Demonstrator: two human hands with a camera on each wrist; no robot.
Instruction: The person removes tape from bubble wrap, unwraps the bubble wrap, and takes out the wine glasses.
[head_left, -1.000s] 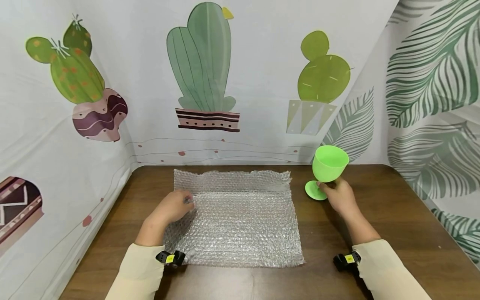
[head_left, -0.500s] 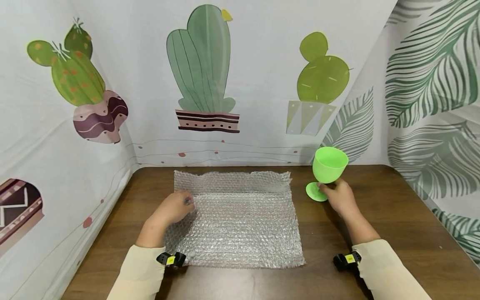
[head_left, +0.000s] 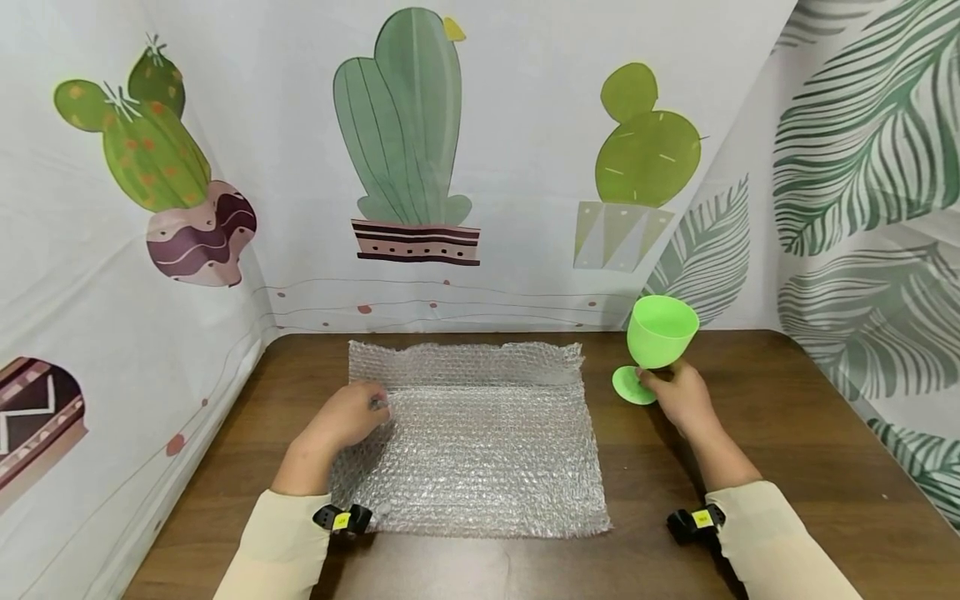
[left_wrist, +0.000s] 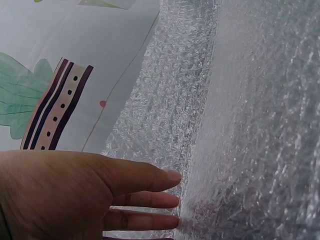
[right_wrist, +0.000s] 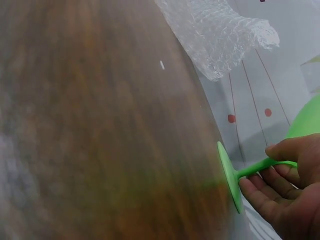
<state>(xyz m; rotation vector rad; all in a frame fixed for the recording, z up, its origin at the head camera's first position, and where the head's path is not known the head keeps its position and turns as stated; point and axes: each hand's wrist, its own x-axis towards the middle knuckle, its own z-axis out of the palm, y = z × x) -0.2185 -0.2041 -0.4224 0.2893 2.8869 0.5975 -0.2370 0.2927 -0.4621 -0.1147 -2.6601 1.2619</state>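
Note:
A silvery sheet of clear bubble wrap point(head_left: 487, 450) lies flat in the middle of the head view. My left hand point(head_left: 352, 414) is over its left part, thumb and fingers extended loosely with nothing gripped between them; in the left wrist view the fingertips point(left_wrist: 172, 176) come right up to a crease in the wrap. To the right of the sheet, my right hand point(head_left: 681, 393) pinches the stem of a bright green plastic goblet point(head_left: 660, 343). Its bowl faces up and is unfilled. In the right wrist view the round foot point(right_wrist: 230, 177) overlaps the table's edge, and the hand hides part of the bowl.
Both things are at a brown wood-grain table point(head_left: 772, 417). White cloth point(head_left: 525, 167) printed with cacti and leaves hangs behind it and along the sides. A black wrist camera point(head_left: 341, 518) is strapped to the left wrist, another point(head_left: 693, 522) to the right.

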